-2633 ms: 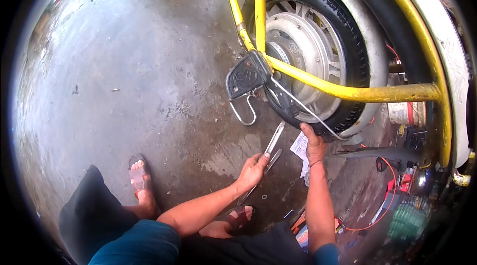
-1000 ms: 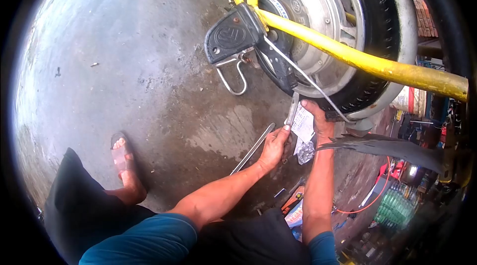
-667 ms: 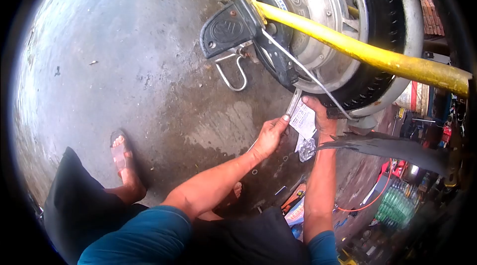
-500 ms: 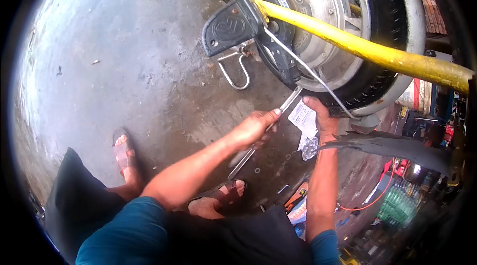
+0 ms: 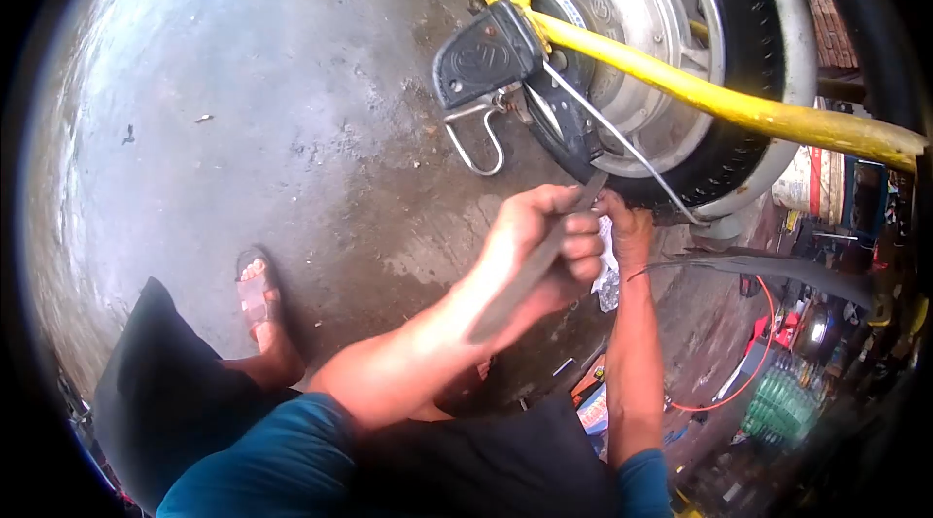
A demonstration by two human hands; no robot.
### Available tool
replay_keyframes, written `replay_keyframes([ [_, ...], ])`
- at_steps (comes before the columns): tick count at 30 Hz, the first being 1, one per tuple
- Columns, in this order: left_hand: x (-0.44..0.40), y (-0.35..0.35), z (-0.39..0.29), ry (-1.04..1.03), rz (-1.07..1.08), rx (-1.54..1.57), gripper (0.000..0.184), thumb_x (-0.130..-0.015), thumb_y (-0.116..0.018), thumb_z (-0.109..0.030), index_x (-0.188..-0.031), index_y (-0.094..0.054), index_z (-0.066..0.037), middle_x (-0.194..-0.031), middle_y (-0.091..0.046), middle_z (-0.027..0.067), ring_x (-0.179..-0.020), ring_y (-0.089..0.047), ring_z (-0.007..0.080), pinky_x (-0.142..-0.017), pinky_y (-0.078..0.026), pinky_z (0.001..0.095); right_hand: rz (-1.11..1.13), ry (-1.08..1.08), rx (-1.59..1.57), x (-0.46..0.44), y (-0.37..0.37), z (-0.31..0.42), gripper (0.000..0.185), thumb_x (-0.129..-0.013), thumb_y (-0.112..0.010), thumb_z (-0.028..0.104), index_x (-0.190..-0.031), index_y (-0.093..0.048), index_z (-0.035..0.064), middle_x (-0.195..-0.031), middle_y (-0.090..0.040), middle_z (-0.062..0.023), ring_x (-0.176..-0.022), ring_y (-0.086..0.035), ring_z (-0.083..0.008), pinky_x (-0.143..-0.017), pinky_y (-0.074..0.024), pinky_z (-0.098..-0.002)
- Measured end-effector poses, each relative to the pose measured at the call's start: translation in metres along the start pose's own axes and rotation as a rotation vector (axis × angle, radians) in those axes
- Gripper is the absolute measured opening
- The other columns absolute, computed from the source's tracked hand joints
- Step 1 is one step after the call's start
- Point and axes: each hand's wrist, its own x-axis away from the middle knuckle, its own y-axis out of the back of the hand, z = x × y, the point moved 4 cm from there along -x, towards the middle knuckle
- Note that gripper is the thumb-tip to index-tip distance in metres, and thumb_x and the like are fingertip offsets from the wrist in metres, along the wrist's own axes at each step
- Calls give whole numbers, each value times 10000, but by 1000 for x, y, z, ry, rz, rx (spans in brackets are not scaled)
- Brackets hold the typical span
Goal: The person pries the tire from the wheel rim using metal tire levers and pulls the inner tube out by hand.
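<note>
My left hand (image 5: 544,251) is closed round a long flat metal bar, which looks like a tyre lever (image 5: 525,290). It is blurred, and its far end points at the lower edge of the black tyre (image 5: 748,51). Close beside that end is my right hand (image 5: 627,226), fingers bent in at the bottom of the wheel; what they grip is hidden. The silvery wheel hub (image 5: 622,61) sits behind a yellow frame tube (image 5: 671,76). A black cover (image 5: 486,56) and a bent metal hook (image 5: 476,154) hang at the axle end. Under my hands lies a white paper packet (image 5: 607,270), partly covered.
Concrete floor (image 5: 253,110) stretches to the left, with my sandalled foot (image 5: 260,294) on it. A black rubber strip (image 5: 777,270) juts in at right. Beyond it are an orange cable (image 5: 748,397), green bottles (image 5: 782,401) and scattered tools.
My left hand has moved up and right along the bar, nearer the tyre, and has turned palm upward. The right hand's fingers have curled in. The view has shifted slightly.
</note>
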Motion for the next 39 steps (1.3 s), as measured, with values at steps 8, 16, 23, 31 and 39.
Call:
replay_keyframes([
  [8, -14, -48, 50, -289, -189, 35, 203, -958, -393, -246, -816, -413, -101, -697, -379, 1, -593, -361, 141, -534, -311, 299, -27, 81, 126, 70, 17, -15, 236, -906, -565, 196, -1079, -657, 64, -946, -677, -91, -841, -645, -209, -727, -500, -336],
  [16, 3, -22, 47, -169, -303, -347, 167, -965, -453, -217, -990, -534, -73, -661, -366, -24, -536, -357, 128, -494, -304, 299, -90, 267, 613, 34, -4, 13, 271, -921, -537, 216, -1124, -657, 83, -971, -680, -102, -866, -654, -236, -748, -492, -384],
  [23, 15, 15, 7, -10, 23, -88, 338, -966, -440, -311, -1112, -519, -17, -667, -400, -28, -539, -363, 106, -481, -284, 257, -132, 228, 367, 9, -10, 8, 288, -931, -530, 272, -1124, -658, 101, -967, -685, -89, -833, -667, -238, -738, -498, -408],
  [31, -33, -2, 15, -287, -66, 66, 275, -980, -407, -339, -924, -479, -79, -649, -401, -17, -490, -343, 109, -490, -298, 277, 158, 523, -328, -38, -42, -58, 330, -983, -425, 298, -1203, -547, 85, -803, -595, -7, -560, -579, -118, -437, -425, -239],
  [39, -70, -8, 21, -423, -434, 7, 137, -946, -479, -246, -914, -448, -117, -601, -407, 0, -433, -359, 131, -404, -299, 317, 73, 45, 3, -12, -17, -85, 417, -919, -504, 171, -1309, -443, 36, -1034, -548, -68, -878, -502, -164, -695, -386, -280],
])
